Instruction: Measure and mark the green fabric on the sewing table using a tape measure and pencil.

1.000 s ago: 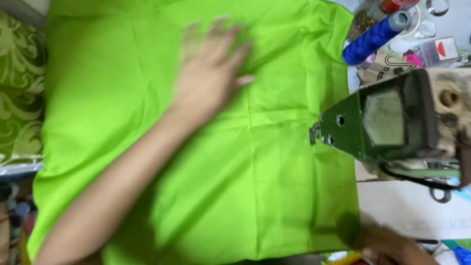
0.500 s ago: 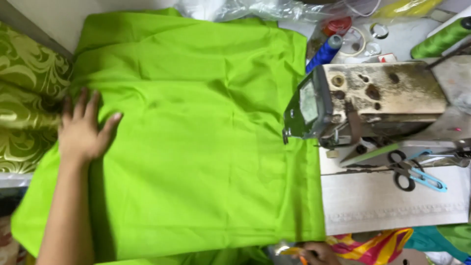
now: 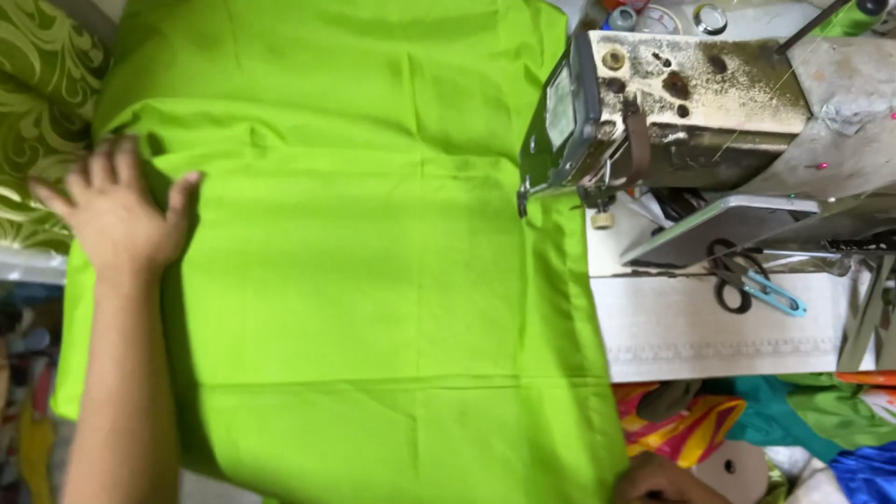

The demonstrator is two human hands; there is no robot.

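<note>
right hand [image 3: 658, 483] bottom edge of frame, mostly cut off, at cloth's lower right corner, grip can't tell | left hand [image 3: 117, 210] left-centre, fingers spread flat on green cloth [image 3: 373, 271] edge, pressing, not gripping | cloth runs top to bottom, spreads right from left hand | sewing machine [image 3: 672, 103] upper right | scissors [image 3: 747, 280] on bench [image 3: 709, 327] probably

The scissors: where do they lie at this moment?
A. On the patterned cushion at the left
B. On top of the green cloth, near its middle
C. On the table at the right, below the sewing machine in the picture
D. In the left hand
C: the scissors lie on the table's white surface, just under the sewing machine in the image, off the green cloth and far from the left hand.
</note>
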